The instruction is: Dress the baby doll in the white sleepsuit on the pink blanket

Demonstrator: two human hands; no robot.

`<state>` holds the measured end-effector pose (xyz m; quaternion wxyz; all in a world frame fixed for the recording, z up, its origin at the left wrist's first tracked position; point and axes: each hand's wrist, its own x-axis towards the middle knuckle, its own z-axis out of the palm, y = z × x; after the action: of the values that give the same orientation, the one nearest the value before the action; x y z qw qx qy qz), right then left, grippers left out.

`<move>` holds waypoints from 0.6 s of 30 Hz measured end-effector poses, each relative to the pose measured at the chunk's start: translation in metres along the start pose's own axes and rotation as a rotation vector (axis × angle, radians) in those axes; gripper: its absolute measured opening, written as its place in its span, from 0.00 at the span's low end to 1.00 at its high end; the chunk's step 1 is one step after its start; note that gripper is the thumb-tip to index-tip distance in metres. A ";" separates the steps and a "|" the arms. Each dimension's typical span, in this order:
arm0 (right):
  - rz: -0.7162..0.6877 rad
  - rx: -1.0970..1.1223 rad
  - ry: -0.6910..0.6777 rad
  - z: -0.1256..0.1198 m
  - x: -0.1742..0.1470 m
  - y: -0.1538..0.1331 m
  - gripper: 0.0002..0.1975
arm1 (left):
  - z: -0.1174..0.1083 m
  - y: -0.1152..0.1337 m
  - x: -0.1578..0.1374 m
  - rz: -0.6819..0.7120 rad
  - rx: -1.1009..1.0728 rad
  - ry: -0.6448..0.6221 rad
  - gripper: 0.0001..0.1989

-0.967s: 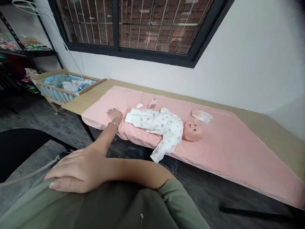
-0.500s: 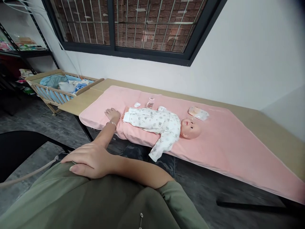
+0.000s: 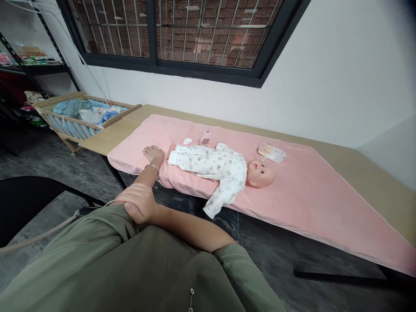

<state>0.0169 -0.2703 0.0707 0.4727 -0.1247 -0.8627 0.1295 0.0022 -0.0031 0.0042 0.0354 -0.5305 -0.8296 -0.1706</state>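
Observation:
My left hand (image 3: 153, 154) lies flat on the pink mat (image 3: 308, 190), fingers spread, with a bracelet (image 3: 152, 166) at the wrist. It rests just beside the feet of a baby doll (image 3: 214, 167) and holds nothing. My right hand (image 3: 141, 203) crosses in front of my body, its fingers wrapped over my left forearm at the edge of the green sleeve (image 3: 112, 216). The doll is on its back in a white patterned outfit, head to the right, one sleeve hanging over the mat's near edge.
Behind the doll are a small pink-capped bottle (image 3: 206, 138), a white scrap (image 3: 187, 141) and a soft plastic packet (image 3: 272, 152). A wooden crib (image 3: 73, 125) with cloths stands at the left, near a black chair (image 3: 29, 203). A barred window (image 3: 201, 39) is above the table.
My right hand has slid from the left sleeve forward onto the bare forearm and closed round it. My left hand and the doll have stayed in place.

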 end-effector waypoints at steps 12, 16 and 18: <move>0.041 -0.058 0.078 -0.003 0.002 0.028 0.29 | -0.004 0.000 -0.002 -0.007 -0.064 -0.026 0.26; 0.065 -0.112 0.074 -0.006 0.005 0.034 0.34 | -0.016 0.002 -0.005 0.012 -0.120 -0.062 0.25; 0.074 -0.124 0.102 -0.008 0.007 0.035 0.39 | -0.024 -0.002 -0.010 0.046 -0.166 -0.111 0.25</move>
<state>0.0235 -0.2338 0.0688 0.5022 -0.1922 -0.8387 0.0865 0.0015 -0.0199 0.0241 -0.0508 -0.5591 -0.8010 -0.2081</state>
